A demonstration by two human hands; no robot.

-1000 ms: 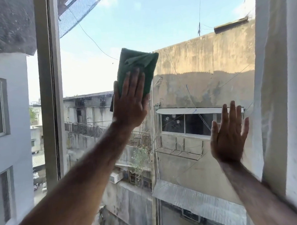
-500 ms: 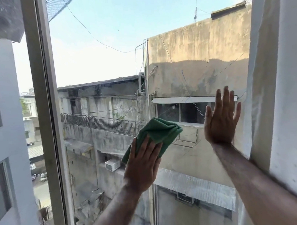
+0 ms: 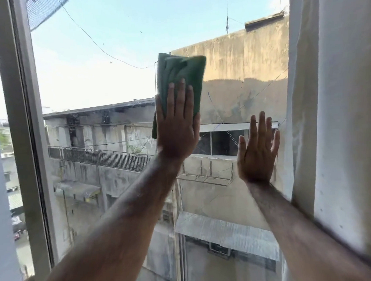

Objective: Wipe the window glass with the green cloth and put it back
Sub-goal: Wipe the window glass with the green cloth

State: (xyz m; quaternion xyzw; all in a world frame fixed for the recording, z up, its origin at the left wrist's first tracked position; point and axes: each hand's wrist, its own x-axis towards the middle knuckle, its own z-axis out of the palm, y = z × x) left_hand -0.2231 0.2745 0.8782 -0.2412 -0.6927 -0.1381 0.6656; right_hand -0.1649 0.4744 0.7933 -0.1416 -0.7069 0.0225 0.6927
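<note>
A folded green cloth point(image 3: 180, 76) lies flat against the window glass point(image 3: 97, 80), upper middle of the pane. My left hand point(image 3: 177, 123) presses on the cloth's lower half with fingers spread and pointing up; the cloth's top sticks out above the fingertips. My right hand point(image 3: 256, 150) rests open and flat on the glass to the right, lower than the left hand, close to the pane's right edge. It holds nothing.
A grey metal window frame point(image 3: 20, 137) stands upright at the left. A pale curtain point(image 3: 336, 112) hangs along the right side, next to my right forearm. Through the glass are concrete buildings, a railing and cables.
My left hand has swept the cloth up the glass from the low middle to the upper middle. The right hand stays flat on the pane near the right edge.
</note>
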